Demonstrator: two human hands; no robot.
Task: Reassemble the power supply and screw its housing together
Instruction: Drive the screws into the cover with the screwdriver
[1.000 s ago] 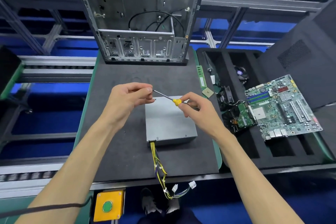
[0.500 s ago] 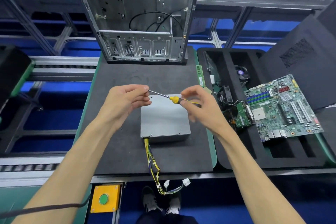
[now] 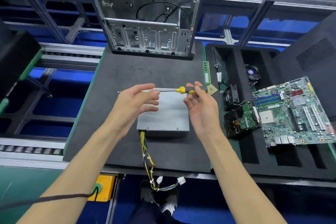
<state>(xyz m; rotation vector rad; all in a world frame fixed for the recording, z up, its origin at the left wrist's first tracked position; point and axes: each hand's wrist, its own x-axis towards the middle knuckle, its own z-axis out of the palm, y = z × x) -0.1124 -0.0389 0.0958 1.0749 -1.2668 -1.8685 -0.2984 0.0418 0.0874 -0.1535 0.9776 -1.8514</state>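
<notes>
Screwdriver now level, lifted above the power supply lying on the black mat. Right hand pinches the handle; left hand has loosened, fingers spread, shaft tip at its fingertips. Foam tray holds motherboard and fans.

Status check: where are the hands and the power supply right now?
Right hand pinches screwdriver handle; left hand at shaft tip. Power supply flat on mat, untouched. Nothing in the way.

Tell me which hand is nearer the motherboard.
Right. The right hand holds the screwdriver just left of the motherboard; the left hand is farther left, across the power supply.
</notes>
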